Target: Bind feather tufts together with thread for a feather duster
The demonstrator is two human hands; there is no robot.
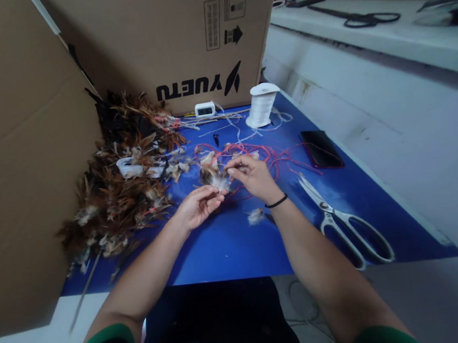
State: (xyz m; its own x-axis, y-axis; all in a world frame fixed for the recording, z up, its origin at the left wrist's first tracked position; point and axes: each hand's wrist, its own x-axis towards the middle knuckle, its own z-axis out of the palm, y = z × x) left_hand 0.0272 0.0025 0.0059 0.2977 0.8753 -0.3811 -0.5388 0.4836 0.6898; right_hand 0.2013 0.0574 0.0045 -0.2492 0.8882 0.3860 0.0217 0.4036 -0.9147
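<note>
A small bunch of feathers (219, 182), fluffy white at the lower end and brown above, is between my two hands over the blue tabletop. My left hand (200, 205), palm turned up, pinches its lower edge between thumb and fingers. From the other side, my right hand (255, 177), with a black band at the wrist, has thumb and forefinger closed at the bunch's right edge. Just beyond my fingers lie loops of red cord (268, 155) with feather tufts among them. A loose white tuft (255, 216) rests on the table below my right hand.
A large heap of brown feathers (125, 184) covers the table's left side. Scissors (336, 214) lie partly open at right, near a phone (321, 149). Behind stand a white ribbon spool (262, 106), a small white device (204, 109) and a cardboard box (169, 34).
</note>
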